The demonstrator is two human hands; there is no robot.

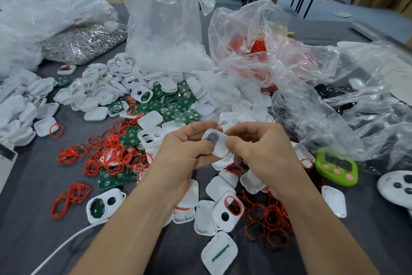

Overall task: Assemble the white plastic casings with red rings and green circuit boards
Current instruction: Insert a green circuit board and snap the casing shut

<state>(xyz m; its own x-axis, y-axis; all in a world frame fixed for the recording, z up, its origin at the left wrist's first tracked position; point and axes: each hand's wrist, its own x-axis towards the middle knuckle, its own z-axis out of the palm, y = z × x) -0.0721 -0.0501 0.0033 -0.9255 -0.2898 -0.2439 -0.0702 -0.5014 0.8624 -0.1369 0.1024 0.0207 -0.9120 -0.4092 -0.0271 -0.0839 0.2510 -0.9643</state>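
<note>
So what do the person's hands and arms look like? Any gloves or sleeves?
No gloves: the left hand and the right hand are bare. Both forearms are bare too, right to the picture's bottom edge, so no sleeve shows. No ring, watch or bracelet shows either.

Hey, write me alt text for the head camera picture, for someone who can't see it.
The left hand and right hand pinch a white casing between them over a grey table. Red rings, green circuit boards and other casings lie scattered around, with clear plastic bags behind.
</note>
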